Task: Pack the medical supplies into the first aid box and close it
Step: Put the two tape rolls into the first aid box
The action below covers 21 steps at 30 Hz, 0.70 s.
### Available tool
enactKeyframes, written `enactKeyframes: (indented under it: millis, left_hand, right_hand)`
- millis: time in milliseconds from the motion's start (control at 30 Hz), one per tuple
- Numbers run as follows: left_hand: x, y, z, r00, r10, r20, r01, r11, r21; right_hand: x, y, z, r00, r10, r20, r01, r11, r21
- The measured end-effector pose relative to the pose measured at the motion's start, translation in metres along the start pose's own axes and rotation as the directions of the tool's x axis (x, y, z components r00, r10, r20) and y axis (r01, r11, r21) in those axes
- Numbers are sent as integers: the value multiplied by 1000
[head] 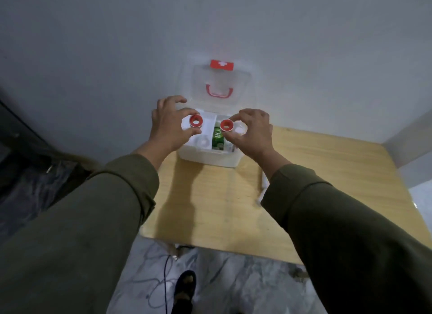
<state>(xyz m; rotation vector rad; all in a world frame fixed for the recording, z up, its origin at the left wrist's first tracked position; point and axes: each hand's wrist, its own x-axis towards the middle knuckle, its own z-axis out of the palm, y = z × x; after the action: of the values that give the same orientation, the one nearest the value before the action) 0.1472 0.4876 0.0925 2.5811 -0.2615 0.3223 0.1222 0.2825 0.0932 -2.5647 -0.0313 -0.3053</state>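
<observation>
The white first aid box (207,158) stands open on the wooden table, its clear lid (219,84) with a red handle leaning back against the wall. My left hand (169,124) pinches a red-and-white tape roll (196,121) over the box's left side. Over the right side, my right hand (253,132) holds a second red-and-white tape roll (226,125). Inside the box lie a green packet (217,138), a clear round piece (203,141) at the left and another clear round piece (240,129) at the right.
The wooden table (217,208) sits in a corner against grey walls. A white object (263,187) lies on it by my right sleeve, partly hidden. Cables and my sandalled foot (184,288) are on the marble floor below the table's front edge.
</observation>
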Motion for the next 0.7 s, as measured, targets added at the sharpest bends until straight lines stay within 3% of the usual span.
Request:
enactKeyframes:
  millis: [333, 700]
  left_hand:
    - [72, -64, 5, 984, -31, 175, 22, 998, 54]
    - [100, -83, 27, 930, 55, 363, -83, 994, 64]
  right_hand:
    - [60, -37, 60, 996, 29, 80, -20, 994, -110]
    - [81, -31, 94, 984, 66, 167, -25, 972, -235]
